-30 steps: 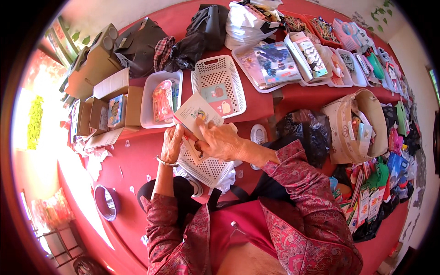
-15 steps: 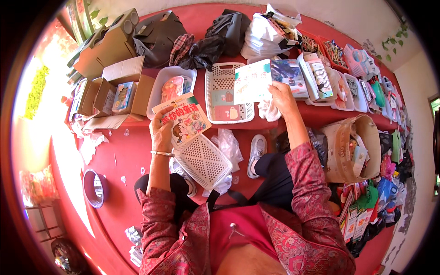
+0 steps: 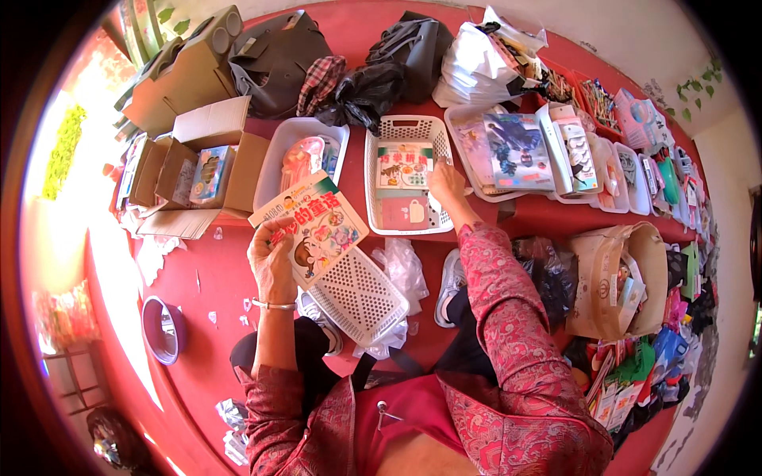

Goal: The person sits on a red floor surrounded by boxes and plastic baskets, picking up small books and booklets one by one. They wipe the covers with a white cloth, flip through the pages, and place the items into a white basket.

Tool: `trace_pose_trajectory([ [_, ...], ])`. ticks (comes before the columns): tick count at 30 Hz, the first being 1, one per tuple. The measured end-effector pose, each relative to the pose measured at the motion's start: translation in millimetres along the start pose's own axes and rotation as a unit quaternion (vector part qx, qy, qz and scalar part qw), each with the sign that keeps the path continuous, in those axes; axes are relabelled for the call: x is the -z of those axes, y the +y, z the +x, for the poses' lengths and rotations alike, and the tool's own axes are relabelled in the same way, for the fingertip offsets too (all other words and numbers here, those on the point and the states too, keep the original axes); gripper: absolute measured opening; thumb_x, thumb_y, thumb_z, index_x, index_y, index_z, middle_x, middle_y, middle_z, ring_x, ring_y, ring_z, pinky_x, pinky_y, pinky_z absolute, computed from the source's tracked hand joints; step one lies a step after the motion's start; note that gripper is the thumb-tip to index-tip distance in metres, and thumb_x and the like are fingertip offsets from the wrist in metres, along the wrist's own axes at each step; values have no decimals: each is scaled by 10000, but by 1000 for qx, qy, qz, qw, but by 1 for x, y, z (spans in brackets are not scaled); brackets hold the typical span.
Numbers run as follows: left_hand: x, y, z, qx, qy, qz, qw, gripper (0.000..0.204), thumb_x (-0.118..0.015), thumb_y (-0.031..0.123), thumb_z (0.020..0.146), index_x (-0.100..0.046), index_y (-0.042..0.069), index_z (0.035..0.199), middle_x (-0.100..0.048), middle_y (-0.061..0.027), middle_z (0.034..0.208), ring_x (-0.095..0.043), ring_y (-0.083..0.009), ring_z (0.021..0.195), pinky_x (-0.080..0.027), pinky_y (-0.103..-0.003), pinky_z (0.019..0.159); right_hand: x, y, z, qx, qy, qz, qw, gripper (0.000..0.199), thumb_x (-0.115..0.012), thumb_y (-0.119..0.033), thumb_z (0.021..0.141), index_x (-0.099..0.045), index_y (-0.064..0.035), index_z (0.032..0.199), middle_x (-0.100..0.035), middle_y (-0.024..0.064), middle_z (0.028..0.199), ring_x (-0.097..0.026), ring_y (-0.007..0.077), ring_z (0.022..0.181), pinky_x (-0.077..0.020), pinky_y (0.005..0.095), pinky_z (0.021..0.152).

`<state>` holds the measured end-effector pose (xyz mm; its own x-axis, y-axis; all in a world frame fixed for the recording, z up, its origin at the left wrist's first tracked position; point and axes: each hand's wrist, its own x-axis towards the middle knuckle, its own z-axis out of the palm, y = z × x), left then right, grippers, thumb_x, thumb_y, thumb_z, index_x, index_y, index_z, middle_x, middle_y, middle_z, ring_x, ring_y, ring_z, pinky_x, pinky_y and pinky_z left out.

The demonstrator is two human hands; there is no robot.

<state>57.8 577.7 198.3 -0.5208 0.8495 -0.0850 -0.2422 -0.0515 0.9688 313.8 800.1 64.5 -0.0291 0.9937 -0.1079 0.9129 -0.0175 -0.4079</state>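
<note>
My left hand point(image 3: 272, 258) grips a colourful children's picture book point(image 3: 321, 226) by its lower left corner, tilted, with its illustrated cover up. Below it, a second white perforated basket point(image 3: 357, 293) sits slanted between my feet. My right hand point(image 3: 447, 189) reaches over the right rim of a white perforated basket point(image 3: 403, 231) on the red ledge. Its fingers are closed on the right edge of another picture book point(image 3: 405, 163), which lies at the basket's far part. Nearer in that basket is a pink booklet with a cup picture point(image 3: 393, 213).
Left of the basket stand a white bin with pink items point(image 3: 305, 159) and an open cardboard box point(image 3: 210, 123). To its right is a bin of books point(image 3: 512, 155). Dark bags point(image 3: 278, 63) line the back. A paper bag point(image 3: 607, 278) stands right; a purple basin point(image 3: 163, 329) left.
My right hand has moved left and down, bringing its book from above the bins into the basket. The left hand's book has come slightly nearer. The white crumpled thing under my right hand no longer shows.
</note>
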Motion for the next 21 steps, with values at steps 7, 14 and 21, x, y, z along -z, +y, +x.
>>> trace_pose_trajectory([
  [7, -20, 2, -3, 39, -53, -15, 998, 152, -497, -62, 776, -572, -8, 896, -598, -86, 889, -574, -123, 769, -495, -233, 696, -17, -26, -14, 141, -66, -108, 982, 383, -454, -245, 856, -442, -83, 1204, -565, 213, 1053, -629, 321, 808, -514, 441, 663],
  [14, -22, 0, -3, 97, -95, -81, 987, 127, -550, -19, 795, -552, 3, 920, -591, -101, 927, -571, -139, 822, -491, -251, 742, -87, -25, 13, 278, 62, -268, 920, 338, -391, -139, 850, -499, -84, 1166, -535, 171, 1093, -644, 249, 734, -524, 325, 571],
  [21, -19, -5, -5, 105, -97, -88, 986, 211, -525, -65, 772, -555, -9, 973, -574, -109, 1003, -563, -161, 903, -472, -267, 806, -84, -38, 14, 185, 23, -80, 979, 290, -467, -263, 853, -603, -51, 998, -608, 152, 978, -633, 296, 789, -511, 407, 680],
])
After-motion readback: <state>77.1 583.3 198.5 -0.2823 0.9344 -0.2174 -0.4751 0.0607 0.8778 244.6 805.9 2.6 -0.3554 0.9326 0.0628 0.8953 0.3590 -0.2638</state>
